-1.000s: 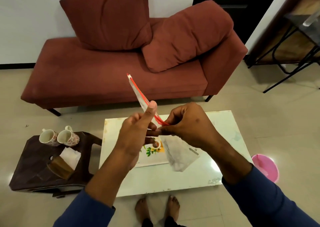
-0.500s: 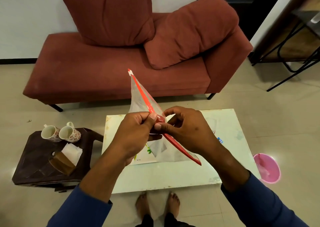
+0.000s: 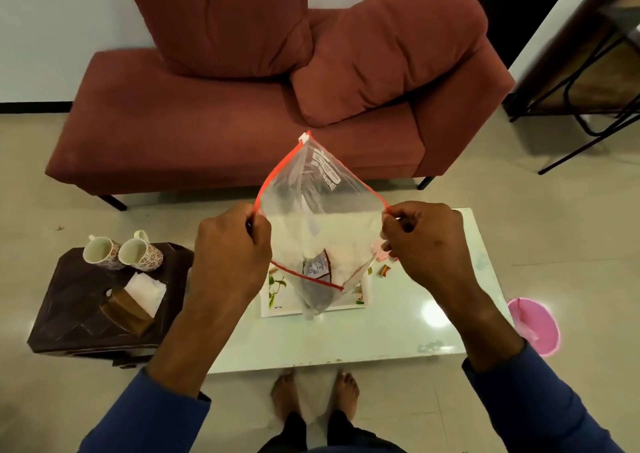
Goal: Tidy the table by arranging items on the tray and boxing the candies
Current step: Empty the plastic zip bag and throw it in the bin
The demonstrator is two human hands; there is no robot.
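the left hand (image 3: 230, 255) and the right hand (image 3: 420, 244) are held above the near half of the white table (image 3: 346, 335), each pinching one side of the mouth of a clear zip bag (image 3: 317, 217). the mouth is pulled wide open between them. fingers of both hands are curled around the red zip strip (image 3: 277, 172); neither hand is spread or flat.

handling judgement: the zip bag looks thin, light and limp, with no stiffness of its own. it likely collapses if either side is released. the film is probably slippery, so the thicker red zip strip is the best place to take hold, as now. the white slider (image 3: 303, 137) sits at the far corner of the mouth, above the hands.

contents: a small printed sachet (image 3: 317, 266) shows low in the bag, or through it; which one cannot be told. the rest of the bag looks empty.

on the white table, below the bag, lies a floral tray (image 3: 277, 296), largely hidden. a wrapped candy (image 3: 384, 270) lies just beside the right hand, on the table surface. no candy box is visible.

left of the white table stands a dark side table (image 3: 69, 300) carrying two mugs (image 3: 123, 252), which appear empty, and a tissue holder (image 3: 135, 300) with a tissue protruding. right of the white table, on the floor, sits a pink bin (image 3: 535, 326). beyond the white table stands a red sofa (image 3: 207, 134).
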